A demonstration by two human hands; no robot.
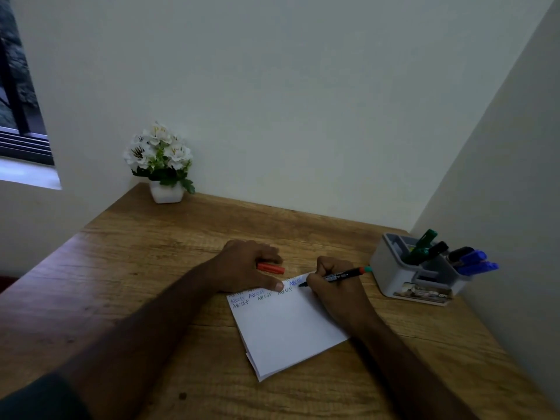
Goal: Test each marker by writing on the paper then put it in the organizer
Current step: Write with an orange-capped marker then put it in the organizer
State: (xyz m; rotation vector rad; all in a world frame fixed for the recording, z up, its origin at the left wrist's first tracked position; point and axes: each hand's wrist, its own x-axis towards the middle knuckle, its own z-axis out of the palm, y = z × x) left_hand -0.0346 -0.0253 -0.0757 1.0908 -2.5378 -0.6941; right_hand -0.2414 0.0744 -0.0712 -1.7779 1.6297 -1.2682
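Note:
A folded white paper (288,325) lies on the wooden desk (136,268), with rows of handwritten letters along its top edge. My right hand (330,286) grips a black-bodied marker (342,274) with a red band and a teal end, its tip touching the paper's top right corner. My left hand (245,268) rests on the paper's top left edge, thumb pressing it down, fingers closed around a red marker cap (272,268). The grey organizer (421,271) stands at the right with green, black and blue markers (472,262) in it.
A white pot of white flowers (160,165) sits at the desk's back left corner. Walls close the desk at the back and the right. A window (18,86) is at the far left. The desk's left edge runs diagonally.

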